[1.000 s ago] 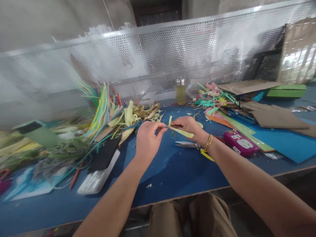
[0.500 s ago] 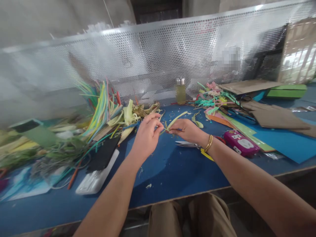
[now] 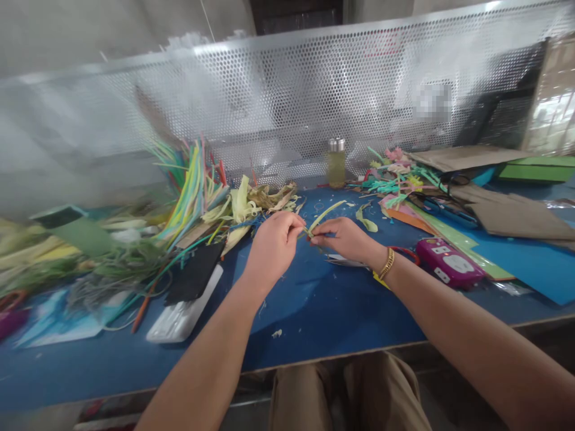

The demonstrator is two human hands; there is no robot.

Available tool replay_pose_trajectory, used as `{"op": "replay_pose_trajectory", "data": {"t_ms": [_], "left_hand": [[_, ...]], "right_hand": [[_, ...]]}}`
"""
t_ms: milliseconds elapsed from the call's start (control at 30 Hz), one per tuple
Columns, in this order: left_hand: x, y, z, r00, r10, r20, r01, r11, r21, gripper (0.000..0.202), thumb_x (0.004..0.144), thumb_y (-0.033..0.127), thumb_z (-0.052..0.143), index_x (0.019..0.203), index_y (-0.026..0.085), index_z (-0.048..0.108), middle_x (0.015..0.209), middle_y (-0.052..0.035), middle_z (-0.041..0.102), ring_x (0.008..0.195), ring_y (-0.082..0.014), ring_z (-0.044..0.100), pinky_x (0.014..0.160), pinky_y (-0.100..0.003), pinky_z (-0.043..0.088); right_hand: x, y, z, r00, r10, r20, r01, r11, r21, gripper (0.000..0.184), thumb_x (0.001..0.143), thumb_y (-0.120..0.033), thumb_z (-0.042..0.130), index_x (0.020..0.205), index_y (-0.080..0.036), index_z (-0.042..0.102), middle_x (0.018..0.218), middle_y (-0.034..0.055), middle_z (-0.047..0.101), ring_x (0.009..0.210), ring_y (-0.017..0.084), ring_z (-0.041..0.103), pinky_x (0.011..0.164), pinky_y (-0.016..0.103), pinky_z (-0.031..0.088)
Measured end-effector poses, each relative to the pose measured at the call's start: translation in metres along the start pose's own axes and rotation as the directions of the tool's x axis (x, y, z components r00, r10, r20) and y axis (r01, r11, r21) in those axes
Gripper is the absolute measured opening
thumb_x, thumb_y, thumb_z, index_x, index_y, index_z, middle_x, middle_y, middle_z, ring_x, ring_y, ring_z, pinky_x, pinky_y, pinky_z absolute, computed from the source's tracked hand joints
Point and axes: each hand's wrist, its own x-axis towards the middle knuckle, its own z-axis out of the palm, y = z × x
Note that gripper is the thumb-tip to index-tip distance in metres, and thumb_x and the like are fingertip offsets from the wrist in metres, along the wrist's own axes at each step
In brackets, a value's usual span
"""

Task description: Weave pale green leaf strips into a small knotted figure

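Between my two hands is a narrow pale-green strip of corn husk [image 3: 327,216], its free end sticking up to the right. My left hand [image 3: 277,242] pinches the strip's near end, thumb and fingers pressed together. From the other side, the fingertips of my right hand [image 3: 344,238] are closed on the same strip; a gold bracelet circles that wrist. The exact crossing or fold at the fingertips is too small to make out. Below my right wrist lie scissors [image 3: 344,261], partly hidden by the arm. A loose piece of husk [image 3: 367,219] rests just beyond the right hand.
A husk pile [image 3: 242,200] and colourful pipe cleaners [image 3: 191,185] crowd the left, beside a black-and-white flat object [image 3: 188,299]. A glass bottle [image 3: 336,164] stands by the perforated metal screen [image 3: 305,102]. Rightward lie a purple device [image 3: 449,261], coloured paper and cardboard [image 3: 512,212].
My left hand's fingers, raised and partly spread before, have closed down onto the strip. My right hand keeps its pinch. The whole view has shifted slightly.
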Motion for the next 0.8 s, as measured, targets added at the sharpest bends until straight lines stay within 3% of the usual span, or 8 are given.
{"op": "replay_pose_trajectory", "data": {"t_ms": [133,233,400,600,800], "left_hand": [[-0.0007,0.0014,-0.0004,0.998,-0.057,0.011,0.057,0.998,-0.036,0.009,0.082,0.012,0.060,0.082,0.021,0.063,0.088,-0.0029,0.071,0.084,-0.0179,0.066,0.079,-0.033,0.049],[-0.0012,0.0037,-0.0010,0.991,-0.122,0.062,0.130,0.982,-0.134,0.018,0.082,0.011,0.060,0.097,0.022,0.060,0.087,-0.0019,0.072,0.081,-0.0169,0.067,0.074,-0.030,0.050],[-0.0013,0.0054,-0.0011,0.986,-0.150,0.077,0.161,0.975,-0.156,0.029,0.081,0.010,0.060,0.107,0.022,0.054,0.087,-0.0020,0.073,0.080,-0.0169,0.068,0.076,-0.031,0.050],[-0.0016,0.0052,0.0007,0.987,-0.140,0.081,0.153,0.972,-0.179,0.031,0.081,0.011,0.060,0.109,0.022,0.053,0.087,-0.0026,0.072,0.081,-0.0167,0.068,0.076,-0.031,0.051],[-0.0016,0.0083,0.0017,0.987,-0.159,0.037,0.163,0.941,-0.297,0.045,0.076,0.012,0.065,0.117,0.022,0.049,0.091,-0.0019,0.064,0.069,-0.0121,0.062,0.069,-0.029,0.051]], "right_hand": [[-0.0020,-0.0035,0.0023,0.994,0.097,0.047,-0.101,0.990,0.096,0.014,0.082,-0.028,0.066,0.080,-0.018,0.076,0.080,0.0024,0.074,0.074,0.016,0.065,0.070,0.028,0.048],[-0.0022,-0.0052,0.0035,0.986,0.153,0.063,-0.162,0.970,0.180,0.017,0.075,-0.032,0.073,0.081,-0.017,0.075,0.077,0.0028,0.073,0.071,0.016,0.064,0.068,0.028,0.049],[-0.0008,-0.0039,0.0060,0.978,0.207,-0.003,-0.190,0.904,0.382,0.020,0.073,-0.034,0.074,0.080,-0.015,0.074,0.079,0.0041,0.072,0.072,0.015,0.063,0.071,0.029,0.050],[-0.0002,-0.0006,0.0080,0.967,0.253,-0.002,-0.232,0.889,0.394,0.021,0.070,-0.035,0.074,0.077,-0.015,0.073,0.071,0.0025,0.069,0.064,0.013,0.058,0.064,0.028,0.046],[-0.0018,-0.0061,0.0107,0.973,0.228,-0.049,-0.183,0.878,0.443,0.014,0.070,-0.028,0.070,0.072,-0.015,0.069,0.068,0.0006,0.065,0.064,0.011,0.055,0.062,0.025,0.044]]}}
